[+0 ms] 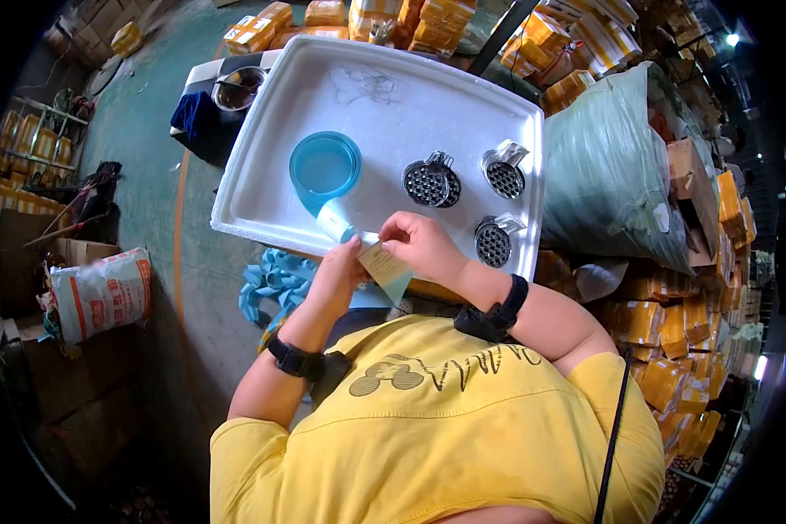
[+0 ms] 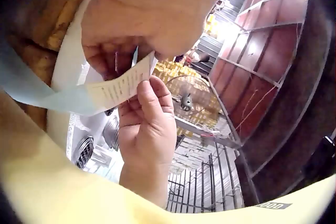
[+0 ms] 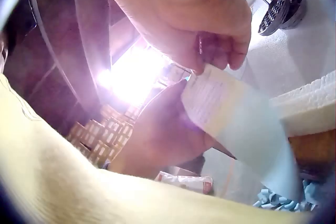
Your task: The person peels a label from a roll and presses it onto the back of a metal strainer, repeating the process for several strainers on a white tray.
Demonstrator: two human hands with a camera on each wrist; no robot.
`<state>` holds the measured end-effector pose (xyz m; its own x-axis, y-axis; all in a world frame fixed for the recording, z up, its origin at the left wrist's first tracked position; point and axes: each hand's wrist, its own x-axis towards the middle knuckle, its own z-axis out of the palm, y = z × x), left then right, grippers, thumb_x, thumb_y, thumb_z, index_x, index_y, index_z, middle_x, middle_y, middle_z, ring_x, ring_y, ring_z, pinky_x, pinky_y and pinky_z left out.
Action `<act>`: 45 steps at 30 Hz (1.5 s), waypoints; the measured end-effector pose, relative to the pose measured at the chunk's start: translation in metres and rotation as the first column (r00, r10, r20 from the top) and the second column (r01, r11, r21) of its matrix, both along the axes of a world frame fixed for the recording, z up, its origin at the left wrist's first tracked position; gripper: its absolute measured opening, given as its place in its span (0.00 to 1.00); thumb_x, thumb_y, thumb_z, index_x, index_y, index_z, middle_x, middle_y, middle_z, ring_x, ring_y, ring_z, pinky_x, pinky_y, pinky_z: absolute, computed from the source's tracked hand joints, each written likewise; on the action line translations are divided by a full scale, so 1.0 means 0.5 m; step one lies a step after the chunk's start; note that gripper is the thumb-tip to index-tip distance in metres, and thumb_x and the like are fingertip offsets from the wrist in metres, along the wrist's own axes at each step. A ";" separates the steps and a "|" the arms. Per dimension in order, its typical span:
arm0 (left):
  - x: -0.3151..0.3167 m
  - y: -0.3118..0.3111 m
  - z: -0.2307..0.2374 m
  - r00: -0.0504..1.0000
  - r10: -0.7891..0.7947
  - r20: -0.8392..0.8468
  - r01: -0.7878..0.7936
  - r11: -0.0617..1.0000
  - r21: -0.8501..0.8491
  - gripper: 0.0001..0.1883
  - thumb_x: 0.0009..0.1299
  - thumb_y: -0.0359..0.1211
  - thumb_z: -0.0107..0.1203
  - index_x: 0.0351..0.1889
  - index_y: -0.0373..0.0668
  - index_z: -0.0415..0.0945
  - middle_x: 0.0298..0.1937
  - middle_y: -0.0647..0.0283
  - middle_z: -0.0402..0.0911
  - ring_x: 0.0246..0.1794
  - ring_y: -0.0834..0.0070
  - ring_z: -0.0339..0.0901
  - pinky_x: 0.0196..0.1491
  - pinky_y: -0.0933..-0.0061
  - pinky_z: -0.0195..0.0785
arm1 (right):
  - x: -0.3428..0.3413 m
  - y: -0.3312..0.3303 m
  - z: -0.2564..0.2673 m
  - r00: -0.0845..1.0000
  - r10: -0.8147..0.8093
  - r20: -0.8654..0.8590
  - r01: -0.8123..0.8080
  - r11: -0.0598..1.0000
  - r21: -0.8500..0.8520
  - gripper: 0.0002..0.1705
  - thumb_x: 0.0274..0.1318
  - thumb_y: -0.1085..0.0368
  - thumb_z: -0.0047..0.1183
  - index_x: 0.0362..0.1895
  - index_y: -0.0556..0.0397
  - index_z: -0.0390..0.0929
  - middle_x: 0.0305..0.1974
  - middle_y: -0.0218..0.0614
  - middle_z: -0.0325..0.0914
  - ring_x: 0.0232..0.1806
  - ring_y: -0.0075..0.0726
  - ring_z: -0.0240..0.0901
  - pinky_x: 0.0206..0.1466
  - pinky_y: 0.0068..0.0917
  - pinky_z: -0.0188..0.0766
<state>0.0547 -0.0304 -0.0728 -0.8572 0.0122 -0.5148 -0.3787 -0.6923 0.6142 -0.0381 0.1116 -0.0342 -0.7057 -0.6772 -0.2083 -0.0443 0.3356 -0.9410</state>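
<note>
A light-blue strip with a cream printed section [image 1: 382,266] [image 2: 118,88] [image 3: 210,100] is stretched between the two hands at the tray's near edge. The left hand [image 1: 334,278] [image 2: 142,19] pinches it at its upper left end. At its upper right edge the right hand [image 1: 428,250] [image 2: 149,134] [image 3: 184,14] grips it between thumb and fingers. From a blue roll [image 1: 326,164] lying on the white foam tray [image 1: 271,131], the strip runs down toward the left hand, its white part [image 1: 334,220] curving just above the fingertips. In the right wrist view, the left hand [image 3: 163,129] is partly washed out by glare.
Round perforated metal pieces [image 1: 430,181] with wire loops lie on the tray's right side. Loose blue strip [image 1: 275,284] hangs in a heap below its near left edge. A metal bowl [image 1: 238,87] stands beyond the left edge, and a large green sack [image 1: 616,157] to the right.
</note>
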 end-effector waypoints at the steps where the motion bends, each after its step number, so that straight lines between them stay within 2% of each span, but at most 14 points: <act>1: -0.001 0.000 0.000 0.999 0.020 0.031 -0.021 0.999 0.026 0.18 0.69 0.42 0.38 0.44 0.35 0.67 0.37 0.58 0.76 0.38 0.68 0.75 0.42 0.69 0.68 | 0.000 -0.001 0.000 0.996 0.005 -0.089 -0.003 1.000 0.029 0.05 0.46 0.72 0.51 0.31 0.57 0.73 0.30 0.34 0.74 0.32 0.30 0.73 0.39 0.24 0.69; 7: -0.008 -0.008 0.025 0.985 0.130 0.111 -0.154 0.954 0.255 0.18 0.68 0.43 0.39 0.46 0.38 0.65 0.40 0.57 0.75 0.40 0.69 0.74 0.39 0.71 0.67 | 0.003 -0.001 0.045 0.830 0.101 -0.548 -0.145 0.989 -0.038 0.01 0.46 0.74 0.52 0.27 0.56 0.74 0.29 0.36 0.71 0.30 0.32 0.73 0.35 0.24 0.69; 10: -0.010 -0.022 0.014 0.995 0.072 0.073 -0.084 0.978 0.190 0.20 0.69 0.42 0.38 0.49 0.36 0.63 0.43 0.57 0.75 0.42 0.65 0.74 0.42 0.67 0.67 | -0.012 0.042 0.076 0.926 0.145 -0.349 -0.260 0.915 -0.308 0.03 0.47 0.75 0.52 0.29 0.54 0.74 0.30 0.35 0.72 0.31 0.28 0.72 0.34 0.23 0.70; 12: -0.011 -0.024 0.025 0.993 -0.013 0.115 0.010 1.000 0.029 0.21 0.69 0.44 0.37 0.43 0.36 0.68 0.38 0.55 0.77 0.38 0.64 0.75 0.37 0.64 0.66 | -0.004 0.095 0.108 1.000 0.023 -0.019 -0.029 0.871 -0.491 0.04 0.49 0.73 0.52 0.32 0.53 0.74 0.29 0.32 0.72 0.30 0.25 0.71 0.34 0.22 0.70; 14: -0.012 -0.041 0.037 0.898 -0.366 0.243 0.438 0.697 -0.568 0.21 0.68 0.45 0.37 0.36 0.36 0.71 0.32 0.55 0.77 0.34 0.62 0.75 0.36 0.65 0.65 | -0.004 0.148 0.138 0.983 -0.090 0.162 0.166 0.817 -0.552 0.06 0.50 0.68 0.54 0.35 0.51 0.74 0.28 0.29 0.72 0.29 0.22 0.69 0.33 0.18 0.69; 16: -0.019 -0.033 0.112 0.738 -0.515 0.436 0.512 0.007 -0.859 0.21 0.67 0.46 0.41 0.25 0.38 0.74 0.21 0.52 0.74 0.25 0.58 0.73 0.33 0.64 0.64 | -0.017 0.207 0.149 0.962 -0.262 0.081 0.266 0.819 -0.508 0.09 0.49 0.62 0.57 0.34 0.50 0.72 0.26 0.26 0.72 0.27 0.18 0.66 0.31 0.14 0.66; 20: -0.072 -0.021 0.178 0.866 -0.481 0.133 0.241 0.170 -0.956 0.17 0.64 0.42 0.49 0.23 0.36 0.72 0.18 0.51 0.69 0.18 0.55 0.68 0.24 0.60 0.60 | -0.014 0.315 0.115 0.806 -0.588 -0.073 0.544 0.783 -0.300 0.11 0.47 0.63 0.59 0.31 0.50 0.69 0.24 0.21 0.67 0.29 0.13 0.63 0.32 0.12 0.62; 24: -0.213 0.031 0.141 0.811 -0.534 -0.239 -0.303 -0.035 -0.952 0.10 0.59 0.38 0.54 0.28 0.40 0.73 0.27 0.56 0.74 0.29 0.58 0.72 0.32 0.62 0.64 | 0.014 0.338 0.132 0.684 -0.726 -0.077 0.642 0.648 -0.409 0.11 0.49 0.70 0.55 0.37 0.54 0.69 0.29 0.25 0.70 0.33 0.17 0.65 0.39 0.16 0.64; 27: -0.299 0.055 0.051 0.888 -0.459 0.015 -0.132 -0.286 -0.949 0.20 0.57 0.45 0.56 0.35 0.37 0.71 0.35 0.51 0.75 0.36 0.55 0.74 0.38 0.61 0.66 | 0.035 0.378 0.128 0.647 -0.761 -0.043 0.684 0.604 -0.409 0.13 0.50 0.72 0.53 0.41 0.57 0.68 0.34 0.28 0.71 0.35 0.19 0.66 0.43 0.18 0.65; 29: -0.337 0.053 0.021 0.838 -0.469 0.277 0.166 -0.264 -0.950 0.23 0.55 0.47 0.57 0.36 0.34 0.71 0.36 0.49 0.75 0.38 0.56 0.74 0.39 0.62 0.66 | 0.056 0.411 0.120 0.625 -0.779 -0.052 0.703 0.590 -0.397 0.12 0.51 0.70 0.53 0.41 0.56 0.69 0.35 0.28 0.72 0.35 0.18 0.66 0.42 0.18 0.65; 33: -0.359 0.037 -0.010 0.827 -0.494 0.270 0.345 0.065 -0.936 0.22 0.55 0.45 0.58 0.33 0.32 0.72 0.26 0.50 0.77 0.27 0.60 0.76 0.32 0.64 0.67 | 0.092 0.450 0.108 0.537 -0.843 -0.029 0.779 0.508 -0.368 0.09 0.52 0.68 0.52 0.38 0.56 0.71 0.32 0.27 0.73 0.33 0.18 0.68 0.41 0.19 0.67; 37: -0.347 0.041 -0.002 0.810 -0.540 0.228 0.252 -0.030 -0.967 0.14 0.58 0.39 0.55 0.30 0.35 0.75 0.24 0.54 0.78 0.21 0.69 0.75 0.30 0.68 0.67 | 0.106 0.462 0.085 0.519 -0.852 0.076 0.808 0.459 -0.369 0.07 0.54 0.68 0.51 0.36 0.57 0.73 0.31 0.28 0.74 0.32 0.20 0.69 0.40 0.20 0.68; 40: -0.331 0.041 0.005 0.844 -0.536 0.018 -0.018 -0.062 -0.998 0.12 0.61 0.36 0.51 0.31 0.35 0.74 0.23 0.56 0.77 0.21 0.73 0.74 0.28 0.72 0.67 | 0.099 0.453 0.087 0.574 -0.816 0.073 0.772 0.509 -0.381 0.06 0.54 0.69 0.50 0.36 0.58 0.74 0.32 0.29 0.75 0.33 0.20 0.70 0.40 0.20 0.69; 45: -0.268 0.040 0.064 0.935 -0.326 -0.140 0.131 0.683 -0.718 0.08 0.66 0.30 0.44 0.35 0.33 0.68 0.26 0.62 0.73 0.23 0.78 0.72 0.23 0.77 0.66 | 0.068 0.404 0.102 0.675 -0.738 -0.021 0.696 0.646 -0.314 0.06 0.53 0.73 0.47 0.36 0.57 0.74 0.30 0.30 0.76 0.30 0.19 0.69 0.36 0.18 0.68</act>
